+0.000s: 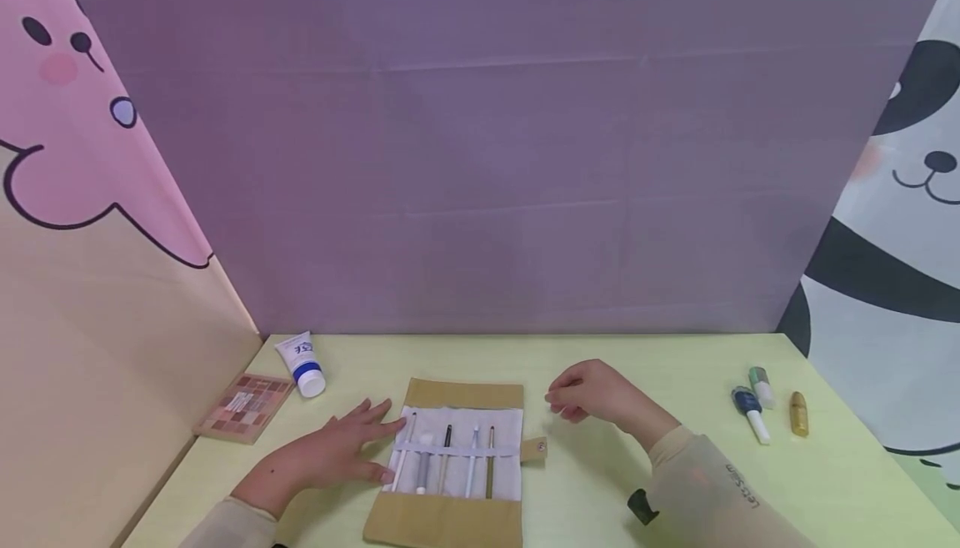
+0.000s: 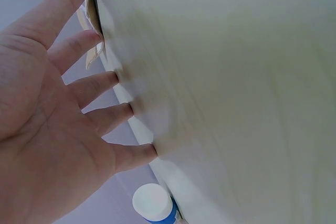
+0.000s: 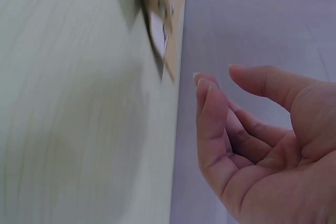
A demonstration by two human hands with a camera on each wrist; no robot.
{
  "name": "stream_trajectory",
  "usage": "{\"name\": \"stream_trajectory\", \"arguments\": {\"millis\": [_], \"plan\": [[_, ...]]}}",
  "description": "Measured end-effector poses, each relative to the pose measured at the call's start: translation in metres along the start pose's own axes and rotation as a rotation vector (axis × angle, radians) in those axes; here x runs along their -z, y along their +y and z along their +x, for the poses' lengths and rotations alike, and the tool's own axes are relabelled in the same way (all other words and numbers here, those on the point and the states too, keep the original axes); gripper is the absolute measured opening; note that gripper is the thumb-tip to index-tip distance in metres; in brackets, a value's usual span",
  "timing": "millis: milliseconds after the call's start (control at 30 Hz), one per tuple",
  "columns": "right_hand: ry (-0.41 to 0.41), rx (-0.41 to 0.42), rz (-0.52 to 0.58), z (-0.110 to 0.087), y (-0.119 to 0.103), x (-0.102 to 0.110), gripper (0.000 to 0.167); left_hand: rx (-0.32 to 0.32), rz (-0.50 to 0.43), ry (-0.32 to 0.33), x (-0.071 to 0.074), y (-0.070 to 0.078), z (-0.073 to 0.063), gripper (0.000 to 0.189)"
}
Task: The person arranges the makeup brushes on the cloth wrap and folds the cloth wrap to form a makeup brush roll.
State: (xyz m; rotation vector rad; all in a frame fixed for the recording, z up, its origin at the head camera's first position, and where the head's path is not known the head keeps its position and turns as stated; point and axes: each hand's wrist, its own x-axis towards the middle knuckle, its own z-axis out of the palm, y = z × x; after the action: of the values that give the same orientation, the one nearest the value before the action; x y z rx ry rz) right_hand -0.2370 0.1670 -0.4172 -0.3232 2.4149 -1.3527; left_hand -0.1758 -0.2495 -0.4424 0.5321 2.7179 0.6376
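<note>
The left hand [image 1: 341,452], fingers spread, touches the left edge of an unfolded tan case [image 1: 450,519] at the head view's lower centre; the right hand [image 1: 596,394], loosely curled, thumb apart, hovers beside it. A palette [image 1: 246,406] lies on the counter [image 1: 585,498], lower left.

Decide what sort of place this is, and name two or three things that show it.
Likely a small booth set up around a table, rather than an ordinary room: a purple backdrop closes off the table's far side, while a pink cartoon print and a panda print flank it.
</note>
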Motion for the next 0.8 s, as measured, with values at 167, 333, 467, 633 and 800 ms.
{"name": "stream_trajectory", "arguments": {"millis": [167,333,467,633,800], "plan": [[0.061,-0.040,-0.034,-0.013,0.017,0.029,0.028,0.003,0.002,0.006,0.000,0.001,0.001,0.084],[0.112,-0.084,-0.114,-0.029,0.031,0.058,0.036,0.008,0.009,0.003,0.000,0.001,0.002,0.084],[0.137,-0.114,-0.213,-0.040,0.043,0.074,0.033,0.012,0.000,0.000,0.000,0.001,0.001,0.084],[0.123,-0.151,-0.317,-0.050,0.056,0.082,0.019,-0.002,-0.008,-0.002,0.001,0.001,-0.001,0.083],[0.098,-0.179,-0.349,-0.054,0.063,0.082,0.025,-0.013,-0.009,0.002,0.001,0.002,-0.003,0.083]]}}
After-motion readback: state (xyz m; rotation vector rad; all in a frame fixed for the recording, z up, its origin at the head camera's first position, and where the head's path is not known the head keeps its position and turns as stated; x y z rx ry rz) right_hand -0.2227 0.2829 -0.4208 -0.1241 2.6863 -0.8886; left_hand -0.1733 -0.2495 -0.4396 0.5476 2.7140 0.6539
